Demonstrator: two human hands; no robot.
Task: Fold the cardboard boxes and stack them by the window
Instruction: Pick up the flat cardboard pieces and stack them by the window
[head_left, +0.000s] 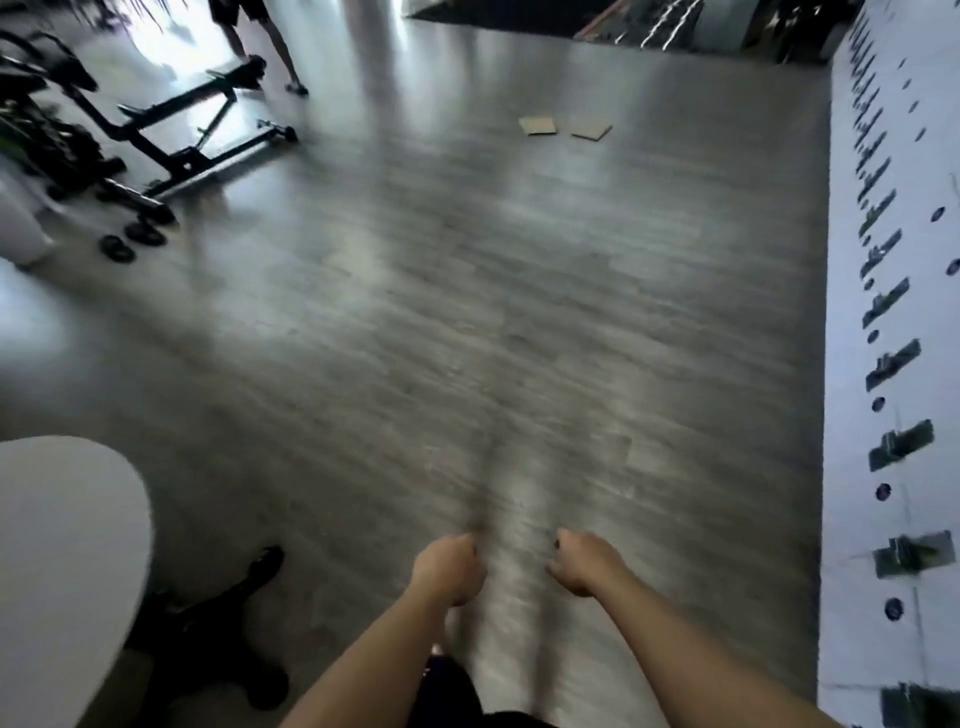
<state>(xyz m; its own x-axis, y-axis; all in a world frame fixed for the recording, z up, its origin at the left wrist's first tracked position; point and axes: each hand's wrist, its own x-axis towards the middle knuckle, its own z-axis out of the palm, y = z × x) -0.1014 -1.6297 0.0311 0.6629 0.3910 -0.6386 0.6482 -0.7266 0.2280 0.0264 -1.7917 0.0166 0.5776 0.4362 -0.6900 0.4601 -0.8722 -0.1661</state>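
The whole view is smeared by motion blur. Both the left hand (449, 569) and the right hand (584, 564) show only their backs with fingers curled under, so whether they grip anything cannot be told. Two flat cardboard pieces (565, 126) on the far floor are too small to show folds or flaps. A person (260, 41) at far left is cut off above the legs. The white table (62, 545) at near left runs past the edge, and its black base (228, 644) is partly hidden beneath it.
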